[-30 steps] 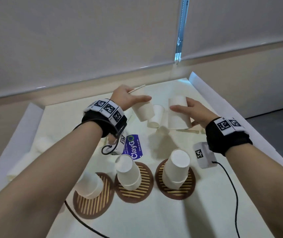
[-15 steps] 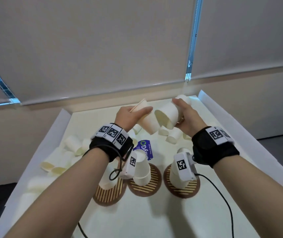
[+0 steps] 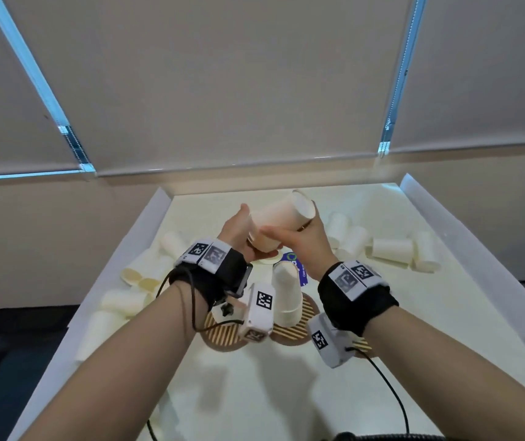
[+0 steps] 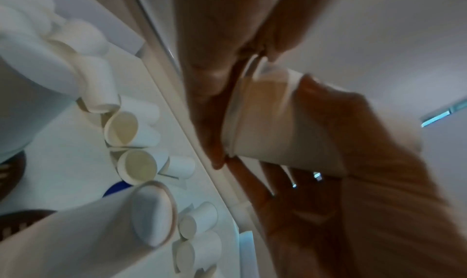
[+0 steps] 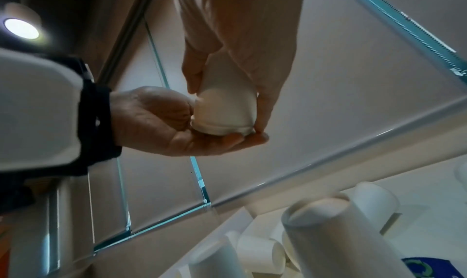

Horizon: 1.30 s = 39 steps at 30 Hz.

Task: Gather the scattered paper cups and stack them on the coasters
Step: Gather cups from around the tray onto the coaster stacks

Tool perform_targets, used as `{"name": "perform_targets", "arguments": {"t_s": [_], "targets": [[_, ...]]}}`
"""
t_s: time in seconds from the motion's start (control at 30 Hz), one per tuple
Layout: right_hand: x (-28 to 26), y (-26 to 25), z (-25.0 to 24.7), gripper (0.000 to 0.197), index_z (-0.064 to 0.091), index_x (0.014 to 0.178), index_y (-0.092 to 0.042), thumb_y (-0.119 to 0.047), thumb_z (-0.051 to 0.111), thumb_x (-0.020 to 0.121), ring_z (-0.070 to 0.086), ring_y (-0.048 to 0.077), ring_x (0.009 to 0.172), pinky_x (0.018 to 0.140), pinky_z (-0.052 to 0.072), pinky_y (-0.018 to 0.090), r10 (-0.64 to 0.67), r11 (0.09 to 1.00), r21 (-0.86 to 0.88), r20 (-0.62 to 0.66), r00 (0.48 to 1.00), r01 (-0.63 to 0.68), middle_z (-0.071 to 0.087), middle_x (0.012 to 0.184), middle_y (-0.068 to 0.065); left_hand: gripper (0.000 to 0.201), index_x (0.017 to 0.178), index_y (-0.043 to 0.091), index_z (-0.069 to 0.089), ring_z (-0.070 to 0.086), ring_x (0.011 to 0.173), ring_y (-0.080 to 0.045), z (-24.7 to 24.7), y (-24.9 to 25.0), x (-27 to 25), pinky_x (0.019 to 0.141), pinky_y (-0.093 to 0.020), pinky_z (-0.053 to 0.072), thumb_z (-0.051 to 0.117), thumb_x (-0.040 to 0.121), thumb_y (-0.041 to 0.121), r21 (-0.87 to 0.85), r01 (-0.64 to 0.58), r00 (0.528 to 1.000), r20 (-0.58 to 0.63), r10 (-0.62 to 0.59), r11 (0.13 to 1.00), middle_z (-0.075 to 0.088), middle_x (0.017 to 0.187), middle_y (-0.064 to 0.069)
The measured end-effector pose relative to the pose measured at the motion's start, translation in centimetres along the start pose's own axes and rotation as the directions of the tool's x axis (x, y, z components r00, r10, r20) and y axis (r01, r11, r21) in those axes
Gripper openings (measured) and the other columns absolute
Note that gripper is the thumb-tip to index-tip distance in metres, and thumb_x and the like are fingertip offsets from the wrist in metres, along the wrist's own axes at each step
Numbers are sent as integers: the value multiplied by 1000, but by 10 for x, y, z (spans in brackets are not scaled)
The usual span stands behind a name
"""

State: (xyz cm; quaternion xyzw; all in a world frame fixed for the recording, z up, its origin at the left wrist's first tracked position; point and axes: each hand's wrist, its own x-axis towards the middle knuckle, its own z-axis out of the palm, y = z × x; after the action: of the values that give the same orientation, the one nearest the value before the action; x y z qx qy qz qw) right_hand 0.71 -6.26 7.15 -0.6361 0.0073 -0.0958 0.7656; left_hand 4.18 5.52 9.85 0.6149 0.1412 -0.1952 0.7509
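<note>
Two white paper cups (image 3: 281,219) are pushed together into one tilted bundle, held in the air over the table. My left hand (image 3: 244,231) grips its rim end and my right hand (image 3: 290,233) wraps round its body. The left wrist view shows the doubled rim of the held cups (image 4: 262,120); the right wrist view shows both hands on the cup (image 5: 225,110). Below them a stack of upside-down cups (image 3: 286,296) stands on the middle coaster (image 3: 300,326). The left coaster (image 3: 223,334) is partly hidden by my wrist camera, and the right coaster (image 3: 363,345) is mostly hidden.
Loose cups lie on their sides along the left wall (image 3: 146,272) and at the back right (image 3: 391,249) of the white-walled table (image 3: 286,393). A blue sticker (image 3: 296,265) lies behind the stack. Black cables trail from both wrists.
The two cups, held apart before, have been slid together into one bundle. Both hands have risen and closed in on each other, and the head view has tilted upward.
</note>
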Motion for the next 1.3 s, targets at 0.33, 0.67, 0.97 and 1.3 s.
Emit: {"name": "perform_targets", "arguments": {"t_s": [0.33, 0.67, 0.97, 1.3], "targets": [[6, 32, 34, 73, 36, 133, -19, -12, 78, 74, 60, 16, 104, 95, 51, 39, 88, 938, -345, 168, 982, -25, 57, 117, -1, 87, 126, 31, 49, 64, 103, -17, -52, 6, -4, 85, -42, 52, 59, 56, 83, 628, -209, 976, 180, 122, 750, 63, 119, 5], [23, 40, 31, 61, 41, 137, -14, -18, 68, 83, 48, 23, 122, 97, 40, 30, 301, 605, -791, 332, 894, 90, 48, 135, 8, 58, 117, 18, 53, 59, 97, -19, -82, -29, 18, 79, -31, 48, 80, 68, 33, 673, -247, 880, -145, 451, 697, 62, 106, 0], [38, 49, 1, 43, 54, 128, -13, -21, 63, 86, 51, 22, 122, 96, 42, 29, 498, 301, -954, 147, 855, -11, 53, 133, 5, 74, 127, 16, 46, 51, 118, -26, -103, -60, 44, 102, -41, 42, 84, 63, 14, 762, -51, 984, -70, 161, 646, 57, 122, -3], [9, 56, 34, 35, 59, 119, -16, -13, 58, 84, 50, 24, 117, 101, 40, 38, 169, 421, -866, 366, 915, 269, 56, 123, 8, 52, 116, 13, 60, 58, 103, -19, -132, -60, 28, 87, -29, 47, 82, 69, 20, 951, 157, 980, -184, 77, 266, 60, 110, -2]]}}
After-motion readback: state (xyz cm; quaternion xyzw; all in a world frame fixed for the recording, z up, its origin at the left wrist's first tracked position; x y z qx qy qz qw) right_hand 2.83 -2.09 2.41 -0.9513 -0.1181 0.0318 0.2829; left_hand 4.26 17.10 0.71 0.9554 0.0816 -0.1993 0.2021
